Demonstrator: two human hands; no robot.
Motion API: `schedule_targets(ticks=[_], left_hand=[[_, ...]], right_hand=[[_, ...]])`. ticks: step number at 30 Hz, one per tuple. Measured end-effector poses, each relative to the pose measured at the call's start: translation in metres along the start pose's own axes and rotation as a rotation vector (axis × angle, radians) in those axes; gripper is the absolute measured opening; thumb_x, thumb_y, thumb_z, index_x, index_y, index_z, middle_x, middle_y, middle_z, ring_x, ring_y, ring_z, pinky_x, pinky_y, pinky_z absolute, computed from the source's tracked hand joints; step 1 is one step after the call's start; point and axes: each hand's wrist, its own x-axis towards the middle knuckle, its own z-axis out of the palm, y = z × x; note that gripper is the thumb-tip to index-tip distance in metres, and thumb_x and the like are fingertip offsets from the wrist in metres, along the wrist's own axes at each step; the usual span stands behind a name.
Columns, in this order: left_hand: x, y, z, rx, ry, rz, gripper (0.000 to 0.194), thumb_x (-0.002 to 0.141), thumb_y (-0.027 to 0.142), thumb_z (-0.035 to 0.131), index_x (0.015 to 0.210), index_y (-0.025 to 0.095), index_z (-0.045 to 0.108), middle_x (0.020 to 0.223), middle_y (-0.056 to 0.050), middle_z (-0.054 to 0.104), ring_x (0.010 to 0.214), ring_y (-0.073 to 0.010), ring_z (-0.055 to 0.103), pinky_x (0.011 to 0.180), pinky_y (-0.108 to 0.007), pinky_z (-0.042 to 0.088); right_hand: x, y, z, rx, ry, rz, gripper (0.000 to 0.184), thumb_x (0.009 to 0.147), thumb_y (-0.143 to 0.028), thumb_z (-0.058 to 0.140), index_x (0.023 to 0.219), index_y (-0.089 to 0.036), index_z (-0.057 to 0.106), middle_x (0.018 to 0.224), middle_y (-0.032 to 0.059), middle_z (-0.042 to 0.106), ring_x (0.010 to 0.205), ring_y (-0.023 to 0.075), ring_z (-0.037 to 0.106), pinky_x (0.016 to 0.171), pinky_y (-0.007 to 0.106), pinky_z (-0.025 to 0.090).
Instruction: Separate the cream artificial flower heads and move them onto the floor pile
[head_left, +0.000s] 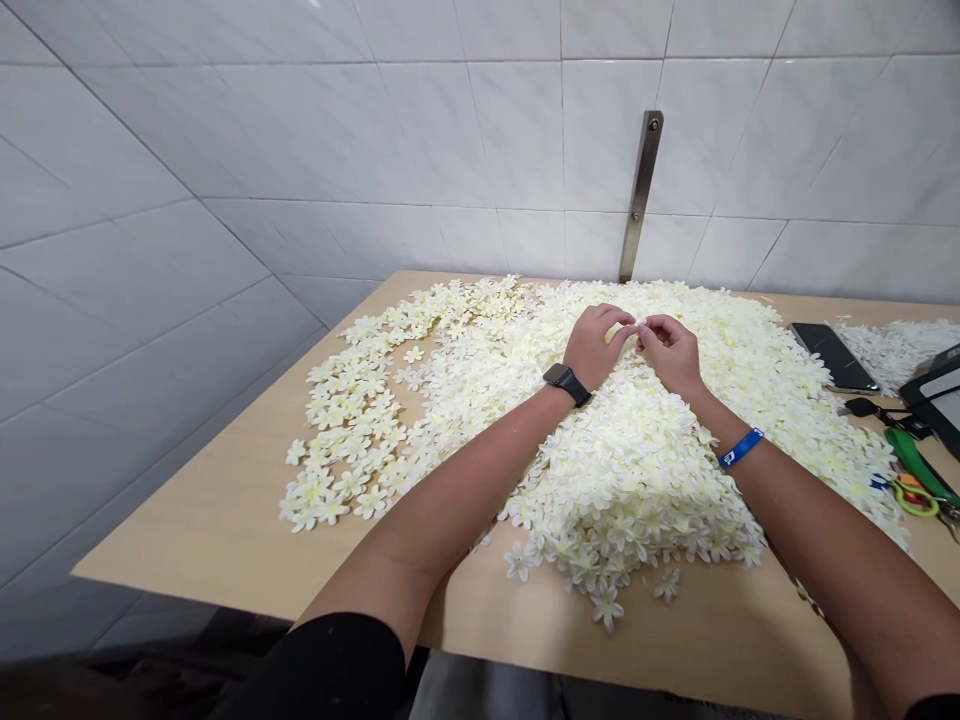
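A broad heap of cream-white artificial flowers [637, 450] with pale yellow centres covers much of the wooden table [225, 520]. Over the far part of this heap, my left hand [592, 345] and my right hand [673, 355] meet fingertip to fingertip. Both are closed in a pinch. A tiny whitish bit shows between the fingertips, too small to name and mostly hidden by them. At the left, a looser group of flowers [345, 440] lies spread out. Single flowers [606, 605] rest near the front edge.
Along the right side lie a phone [834, 357], a pile of small white pieces [900, 350], a dark box [937, 395], a green-handled tool [915, 465] and yellow-green scissors [916, 498]. Behind the table stands a tiled wall with a metal bracket [641, 195].
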Motion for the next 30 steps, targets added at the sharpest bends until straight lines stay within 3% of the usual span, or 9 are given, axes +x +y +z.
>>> schedule_targets(ticks=[10, 16, 23, 25, 28, 30], left_hand=[[0.0004, -0.0003, -0.0013, 0.007, 0.033, -0.016, 0.014, 0.096, 0.022, 0.062, 0.083, 0.021, 0.065, 0.091, -0.002, 0.071, 0.091, -0.0187, 0.061, 0.09, -0.036, 0.049], [0.0001, -0.0026, 0.0, -0.006, 0.028, -0.067, 0.014, 0.096, 0.017, 0.054, 0.083, 0.022, 0.052, 0.089, -0.004, 0.065, 0.089, -0.0192, 0.057, 0.083, -0.035, 0.047], [0.0015, -0.001, 0.0003, 0.058, 0.038, -0.123, 0.026, 0.102, 0.024, 0.041, 0.076, 0.023, 0.04, 0.077, -0.002, 0.055, 0.077, -0.0187, 0.051, 0.075, -0.036, 0.042], [0.0016, 0.0012, -0.0008, 0.067, 0.029, -0.112, 0.024, 0.102, 0.026, 0.045, 0.078, 0.023, 0.044, 0.081, -0.003, 0.059, 0.082, -0.0191, 0.054, 0.078, -0.036, 0.044], [0.0009, 0.0031, -0.0018, 0.072, 0.034, -0.113, 0.003, 0.095, 0.019, 0.054, 0.095, 0.022, 0.055, 0.102, -0.006, 0.067, 0.1, -0.0208, 0.059, 0.09, -0.037, 0.046], [0.0001, 0.003, -0.0019, 0.084, 0.046, -0.139, 0.01, 0.093, 0.015, 0.055, 0.1, 0.021, 0.057, 0.107, -0.006, 0.068, 0.104, -0.0212, 0.06, 0.093, -0.038, 0.047]], right_hand=[[-0.0015, -0.0012, -0.0011, 0.004, -0.038, 0.008, 0.019, 0.076, -0.037, 0.072, 0.079, -0.02, 0.064, 0.074, 0.0004, 0.064, 0.062, 0.0136, 0.059, 0.062, 0.03, 0.053], [-0.0014, -0.0002, -0.001, 0.009, -0.026, 0.021, 0.014, 0.077, -0.033, 0.07, 0.079, -0.021, 0.063, 0.073, -0.0003, 0.063, 0.063, 0.0135, 0.059, 0.062, 0.03, 0.053], [-0.0015, -0.003, -0.0011, 0.0, -0.011, 0.02, 0.013, 0.077, -0.032, 0.068, 0.079, -0.021, 0.063, 0.072, -0.0002, 0.062, 0.061, 0.0134, 0.059, 0.062, 0.03, 0.053], [-0.0018, -0.0038, -0.0008, 0.006, -0.005, 0.016, 0.013, 0.077, -0.033, 0.068, 0.078, -0.021, 0.062, 0.073, -0.0002, 0.062, 0.062, 0.0135, 0.059, 0.062, 0.031, 0.054], [-0.0018, -0.0044, -0.0002, 0.013, 0.004, 0.022, 0.015, 0.076, -0.034, 0.069, 0.078, -0.021, 0.061, 0.073, -0.0005, 0.061, 0.063, 0.0134, 0.058, 0.063, 0.031, 0.055], [-0.0015, -0.0044, -0.0001, 0.001, 0.001, 0.03, 0.016, 0.076, -0.035, 0.069, 0.079, -0.021, 0.061, 0.073, -0.0007, 0.061, 0.063, 0.0134, 0.057, 0.064, 0.031, 0.055]])
